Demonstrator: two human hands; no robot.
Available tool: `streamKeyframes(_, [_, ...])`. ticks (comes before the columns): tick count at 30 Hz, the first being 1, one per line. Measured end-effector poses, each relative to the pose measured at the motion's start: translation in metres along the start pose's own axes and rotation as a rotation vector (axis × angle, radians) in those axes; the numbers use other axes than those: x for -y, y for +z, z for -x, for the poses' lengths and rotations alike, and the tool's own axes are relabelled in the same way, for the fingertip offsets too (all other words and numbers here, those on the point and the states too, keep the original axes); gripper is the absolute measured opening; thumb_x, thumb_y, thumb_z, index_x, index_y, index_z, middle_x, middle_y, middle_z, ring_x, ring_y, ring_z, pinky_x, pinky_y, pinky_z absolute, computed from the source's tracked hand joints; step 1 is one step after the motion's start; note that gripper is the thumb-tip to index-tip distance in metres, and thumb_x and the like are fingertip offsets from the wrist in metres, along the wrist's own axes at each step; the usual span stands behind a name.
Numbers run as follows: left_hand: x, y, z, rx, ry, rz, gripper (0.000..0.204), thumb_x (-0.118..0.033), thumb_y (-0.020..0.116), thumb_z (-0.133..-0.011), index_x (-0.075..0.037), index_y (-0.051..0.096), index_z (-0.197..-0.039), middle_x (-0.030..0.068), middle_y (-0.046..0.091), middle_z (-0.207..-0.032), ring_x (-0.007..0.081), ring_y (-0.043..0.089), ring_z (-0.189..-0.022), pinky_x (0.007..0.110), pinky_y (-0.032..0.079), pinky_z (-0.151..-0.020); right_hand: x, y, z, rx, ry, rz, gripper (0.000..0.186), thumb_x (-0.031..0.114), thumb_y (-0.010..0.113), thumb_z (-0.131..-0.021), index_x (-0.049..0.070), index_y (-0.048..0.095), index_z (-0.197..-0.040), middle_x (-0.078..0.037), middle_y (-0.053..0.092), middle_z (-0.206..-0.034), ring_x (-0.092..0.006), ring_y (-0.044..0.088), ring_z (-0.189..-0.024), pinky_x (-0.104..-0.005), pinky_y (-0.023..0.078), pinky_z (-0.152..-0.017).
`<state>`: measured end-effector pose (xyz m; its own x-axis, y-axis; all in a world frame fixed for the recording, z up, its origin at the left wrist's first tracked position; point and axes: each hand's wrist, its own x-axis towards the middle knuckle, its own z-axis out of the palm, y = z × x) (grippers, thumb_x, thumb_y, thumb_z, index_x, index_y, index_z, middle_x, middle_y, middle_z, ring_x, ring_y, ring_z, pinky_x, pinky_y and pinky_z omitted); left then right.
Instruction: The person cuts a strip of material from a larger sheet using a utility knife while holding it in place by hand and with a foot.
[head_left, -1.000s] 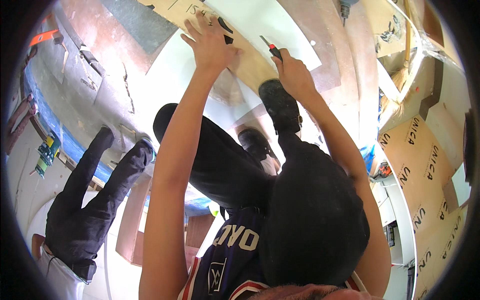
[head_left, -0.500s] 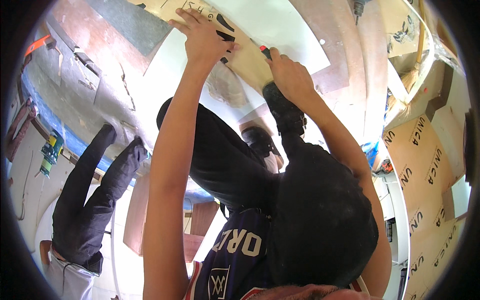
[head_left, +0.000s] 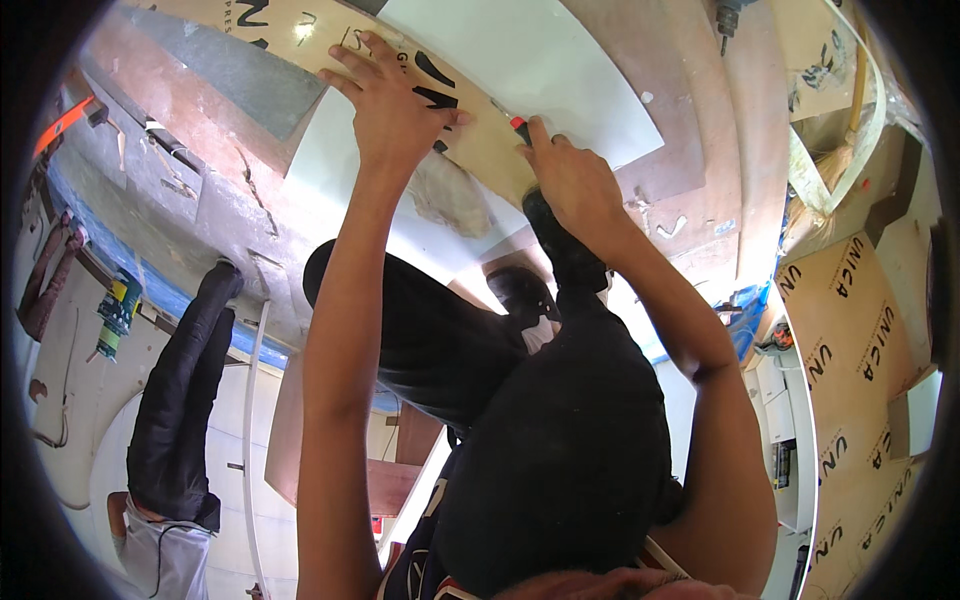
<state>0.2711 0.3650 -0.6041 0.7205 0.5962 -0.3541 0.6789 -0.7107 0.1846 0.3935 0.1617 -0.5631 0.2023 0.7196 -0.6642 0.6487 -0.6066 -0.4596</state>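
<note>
A long tan strip of sheet with black print (head_left: 468, 136) lies across a white sheet (head_left: 560, 70). My left hand (head_left: 390, 120) rests flat on the strip with its fingers spread. At the strip's near right, my right hand (head_left: 578, 185) is closed around a slim black tool with a red end (head_left: 519, 124). Most of that tool is hidden in the fist, so its kind does not show. A black shoe (head_left: 540, 215) of mine stands beside the right hand, by the strip's end. A clear, crumpled-looking patch (head_left: 450, 195) lies below the strip.
A drill (head_left: 727, 22) lies at the far right, and a straw broom (head_left: 825, 185) rests further right. Printed tan sheets (head_left: 850, 380) stand along the right side. An orange-handled tool (head_left: 65, 125) is at the far left. Another person in black trousers (head_left: 175, 400) stands at the left.
The view has shifted slightly. My right knee has swung left and my hands remain on the strip and tool. The other person's legs have drawn closer together.
</note>
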Motion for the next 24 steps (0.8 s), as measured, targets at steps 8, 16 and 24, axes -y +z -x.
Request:
streamKeyframes(8, [0.001, -0.003, -0.002, -0.024, 0.008, 0.006, 0.151, -0.057, 0.098, -0.055, 0.018, 0.012, -0.154, 0.0583, 0.018, -0.146, 0.0760, 0.010, -0.140, 0.070, 0.019, -0.118, 0.000, 0.006, -0.003, 0.010, 0.023, 0.072, 0.025, 0.023, 0.051, -0.107, 0.001, 0.046, -0.119, -0.018, 0.069, -0.084, -0.0359, 0.074, -0.072, -0.0423, 0.061, -0.062])
streamKeyframes(16, [-0.003, -0.005, -0.001, 0.004, -0.084, 0.070, 0.150, -0.056, 0.098, -0.055, 0.016, 0.013, -0.155, 0.0583, 0.018, -0.146, 0.0764, 0.010, -0.140, 0.070, 0.020, -0.119, -0.004, 0.012, -0.003, -0.018, 0.016, 0.038, 0.022, 0.023, 0.048, -0.108, 0.002, 0.045, -0.115, -0.019, 0.069, -0.085, -0.0360, 0.074, -0.072, -0.0425, 0.060, -0.061])
streamKeyframes(24, [-0.006, -0.007, 0.000, 0.012, -0.059, 0.044, 0.149, -0.056, 0.097, -0.055, 0.015, 0.013, -0.155, 0.0579, 0.017, -0.147, 0.0743, 0.006, -0.143, 0.070, 0.016, -0.120, -0.006, 0.011, -0.005, 0.046, 0.051, 0.056, 0.022, 0.023, 0.046, -0.109, 0.002, 0.045, -0.116, -0.020, 0.069, -0.089, -0.0391, 0.073, -0.076, -0.0453, 0.061, -0.065])
